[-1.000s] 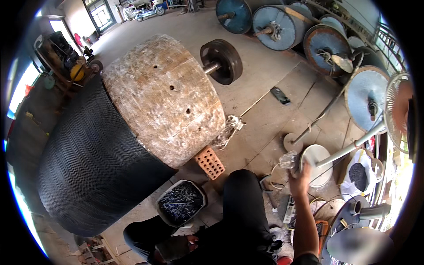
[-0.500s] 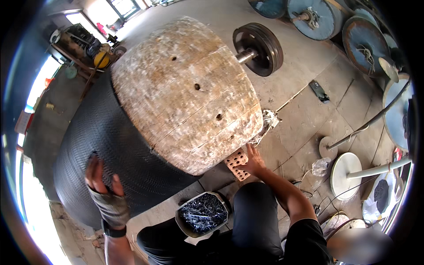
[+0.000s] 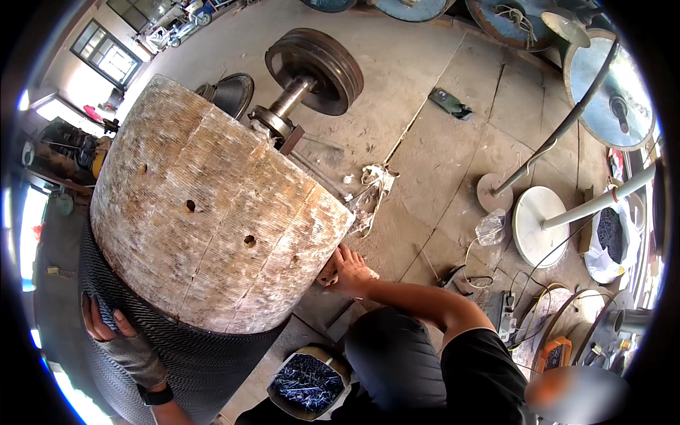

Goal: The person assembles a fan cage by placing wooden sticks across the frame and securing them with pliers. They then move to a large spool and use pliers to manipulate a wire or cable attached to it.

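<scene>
Both hands have moved since one second ago: the left hand [image 3: 127, 347], in a grey glove [image 3: 140, 361] with bare fingertips, has come up from lower down, and the bare right hand [image 3: 350, 273] has come over from farther right. Under the left hand is the black, bumpy, rubbery-looking sheet [image 3: 202, 361], which wraps part of the big, round, brown-and-white drum [image 3: 219, 212]. Those fingers are a little apart and lie on the sheet. The right hand covers most of an orange-brown brick [image 3: 327, 275], just beside the drum's edge; I cannot tell if it grips. To do this well, I think the left hand should be flat and steady, and the right fingers should keep out from between drum and brick. Nearer the body, between the hands, sits a pale tub [image 3: 331, 358] of thin, dark, shiny bits [image 3: 303, 382]. Past the right hand lie messy pale strings [image 3: 379, 180], and farther off is a dark metal wheel [image 3: 319, 67]. Right of that hand stands a round white base [image 3: 531, 230]. No brand, label or writing near the hands is clear enough to read
</scene>
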